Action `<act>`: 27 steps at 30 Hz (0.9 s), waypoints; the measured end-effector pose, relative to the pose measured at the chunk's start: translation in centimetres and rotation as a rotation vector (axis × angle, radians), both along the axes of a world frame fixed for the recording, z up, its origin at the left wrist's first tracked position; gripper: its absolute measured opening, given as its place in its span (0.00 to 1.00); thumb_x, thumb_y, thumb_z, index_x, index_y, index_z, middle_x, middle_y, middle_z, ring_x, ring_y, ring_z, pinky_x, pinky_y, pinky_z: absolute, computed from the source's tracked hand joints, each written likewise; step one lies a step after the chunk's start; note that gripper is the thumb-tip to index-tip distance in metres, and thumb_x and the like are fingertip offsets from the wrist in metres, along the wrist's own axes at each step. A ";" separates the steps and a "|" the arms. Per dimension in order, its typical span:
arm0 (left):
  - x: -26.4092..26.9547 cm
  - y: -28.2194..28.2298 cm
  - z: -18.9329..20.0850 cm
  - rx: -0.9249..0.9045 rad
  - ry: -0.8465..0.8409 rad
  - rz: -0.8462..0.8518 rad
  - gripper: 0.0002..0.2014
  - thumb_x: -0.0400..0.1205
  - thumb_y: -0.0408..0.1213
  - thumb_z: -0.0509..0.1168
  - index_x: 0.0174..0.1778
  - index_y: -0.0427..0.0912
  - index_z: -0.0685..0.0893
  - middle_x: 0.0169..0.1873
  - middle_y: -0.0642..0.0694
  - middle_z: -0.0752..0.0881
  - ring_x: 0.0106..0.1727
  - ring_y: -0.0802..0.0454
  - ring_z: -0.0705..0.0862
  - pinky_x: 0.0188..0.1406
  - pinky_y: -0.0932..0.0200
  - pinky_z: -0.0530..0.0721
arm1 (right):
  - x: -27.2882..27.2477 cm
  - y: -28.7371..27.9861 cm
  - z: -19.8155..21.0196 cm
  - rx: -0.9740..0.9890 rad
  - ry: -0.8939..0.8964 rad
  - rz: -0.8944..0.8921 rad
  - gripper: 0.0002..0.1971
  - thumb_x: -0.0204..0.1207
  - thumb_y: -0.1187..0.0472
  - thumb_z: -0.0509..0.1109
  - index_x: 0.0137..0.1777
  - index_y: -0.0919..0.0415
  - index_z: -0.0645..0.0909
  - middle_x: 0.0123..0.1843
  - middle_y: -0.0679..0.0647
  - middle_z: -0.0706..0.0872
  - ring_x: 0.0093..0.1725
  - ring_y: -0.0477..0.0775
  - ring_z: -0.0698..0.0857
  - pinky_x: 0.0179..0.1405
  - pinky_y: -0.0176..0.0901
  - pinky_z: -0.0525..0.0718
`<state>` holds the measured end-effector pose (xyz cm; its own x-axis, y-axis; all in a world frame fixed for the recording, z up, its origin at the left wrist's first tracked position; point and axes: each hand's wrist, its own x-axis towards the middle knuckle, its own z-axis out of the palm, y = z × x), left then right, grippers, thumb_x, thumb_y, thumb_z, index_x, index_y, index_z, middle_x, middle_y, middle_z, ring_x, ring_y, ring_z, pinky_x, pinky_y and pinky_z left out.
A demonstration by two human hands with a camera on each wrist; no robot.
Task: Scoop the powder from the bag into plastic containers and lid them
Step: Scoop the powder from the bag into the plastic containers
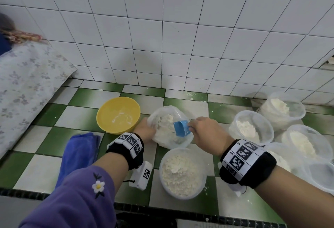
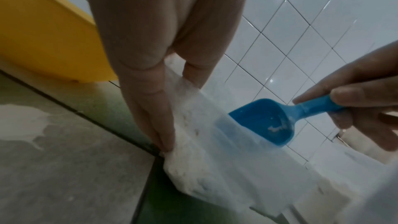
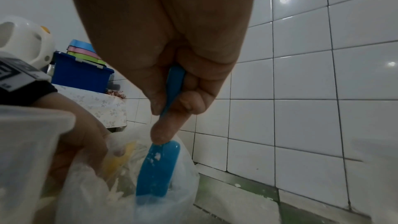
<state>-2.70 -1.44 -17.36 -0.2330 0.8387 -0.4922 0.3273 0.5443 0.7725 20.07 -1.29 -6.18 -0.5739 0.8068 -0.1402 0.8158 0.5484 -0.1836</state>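
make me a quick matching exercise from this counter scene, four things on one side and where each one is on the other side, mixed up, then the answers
Things
1. blue plastic scoop
2. yellow plastic bowl
3. folded blue cloth
4. round clear plastic container full of white powder

Places
A. at the counter's front edge, just in front of the clear plastic bag
B. in the bag's mouth, handle pinched by the right hand
C. left of the bag, behind the left hand
D. front left of the counter, under the left forearm

Pairs: 1-B, 2-C, 3-D, 4-A

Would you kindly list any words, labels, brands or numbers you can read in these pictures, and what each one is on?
None can be read.
Wristbands: black-and-white square code markers; tiny marks beside them are too small to read.
White wrist camera housing: one code marker, no words.
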 end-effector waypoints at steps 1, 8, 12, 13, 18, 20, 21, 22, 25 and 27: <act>-1.0 0.8 -2.5 -0.008 0.005 0.006 0.14 0.72 0.40 0.68 0.51 0.39 0.86 0.44 0.39 0.90 0.47 0.39 0.89 0.49 0.36 0.88 | 0.0 0.1 0.0 0.005 -0.007 0.004 0.13 0.80 0.65 0.58 0.58 0.58 0.82 0.49 0.55 0.82 0.47 0.58 0.84 0.40 0.42 0.76; 0.1 -0.8 1.1 -0.063 -0.014 0.036 0.10 0.73 0.30 0.70 0.47 0.44 0.81 0.47 0.41 0.87 0.49 0.43 0.86 0.55 0.44 0.87 | 0.4 0.4 -1.0 -0.017 -0.019 0.026 0.14 0.79 0.66 0.60 0.62 0.57 0.80 0.54 0.54 0.82 0.50 0.57 0.84 0.46 0.43 0.78; -0.9 0.0 -1.5 -0.033 0.018 -0.015 0.11 0.73 0.35 0.67 0.51 0.39 0.87 0.46 0.40 0.90 0.49 0.40 0.89 0.54 0.37 0.87 | 0.5 0.6 -1.4 -0.071 0.024 -0.011 0.14 0.79 0.64 0.63 0.64 0.58 0.80 0.57 0.55 0.82 0.53 0.58 0.84 0.53 0.45 0.79; -1.2 0.4 -2.3 -0.033 0.014 -0.039 0.10 0.76 0.35 0.67 0.50 0.38 0.88 0.46 0.39 0.91 0.49 0.38 0.89 0.54 0.36 0.87 | 0.6 0.7 -1.4 -0.093 0.048 -0.038 0.14 0.79 0.63 0.64 0.63 0.57 0.81 0.57 0.56 0.83 0.54 0.59 0.84 0.54 0.46 0.80; 1.1 -1.1 3.7 -0.067 -0.156 0.017 0.11 0.84 0.37 0.61 0.54 0.36 0.86 0.48 0.34 0.90 0.50 0.33 0.89 0.47 0.34 0.89 | 1.6 0.9 -1.0 -0.201 0.179 -0.188 0.11 0.78 0.61 0.65 0.56 0.59 0.85 0.52 0.57 0.86 0.51 0.59 0.83 0.52 0.47 0.80; 1.6 -1.6 4.8 -0.093 -0.257 0.072 0.11 0.85 0.37 0.59 0.54 0.37 0.85 0.49 0.34 0.90 0.50 0.32 0.89 0.43 0.36 0.90 | 1.8 1.0 -1.4 -0.214 0.185 -0.246 0.12 0.80 0.62 0.62 0.56 0.59 0.86 0.52 0.57 0.88 0.50 0.58 0.84 0.51 0.47 0.81; 1.7 -1.6 5.0 -0.071 -0.277 0.104 0.11 0.86 0.36 0.58 0.53 0.37 0.85 0.49 0.33 0.90 0.51 0.31 0.88 0.44 0.35 0.89 | 1.9 1.0 -1.6 -0.229 0.191 -0.280 0.12 0.80 0.63 0.61 0.55 0.59 0.86 0.51 0.56 0.88 0.49 0.57 0.85 0.50 0.46 0.82; 1.8 -1.4 5.0 -0.042 -0.281 0.142 0.12 0.86 0.35 0.57 0.50 0.38 0.85 0.50 0.32 0.89 0.51 0.31 0.88 0.46 0.33 0.88 | 1.9 1.1 -1.9 -0.253 0.205 -0.312 0.12 0.81 0.63 0.61 0.55 0.59 0.86 0.51 0.55 0.89 0.48 0.56 0.85 0.49 0.45 0.82; 1.6 -1.1 4.9 0.018 -0.270 0.233 0.12 0.82 0.36 0.59 0.47 0.34 0.85 0.48 0.29 0.88 0.48 0.34 0.88 0.51 0.31 0.85 | 2.1 1.1 -2.5 -0.329 0.248 -0.385 0.11 0.81 0.62 0.62 0.54 0.56 0.87 0.45 0.52 0.87 0.42 0.50 0.83 0.43 0.41 0.80; 1.4 -0.9 4.0 0.006 -0.272 0.246 0.19 0.74 0.43 0.65 0.53 0.32 0.85 0.50 0.29 0.88 0.48 0.38 0.88 0.53 0.30 0.86 | 2.2 1.0 -3.0 -0.366 0.264 -0.424 0.11 0.81 0.62 0.62 0.52 0.56 0.87 0.38 0.47 0.84 0.34 0.45 0.79 0.32 0.35 0.75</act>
<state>-1.35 -2.33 -13.35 -0.2899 0.7770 -0.5589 -0.0305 0.5761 0.8168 22.24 -0.31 -9.16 -0.2667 0.8986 -0.3483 0.8504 0.0494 -0.5238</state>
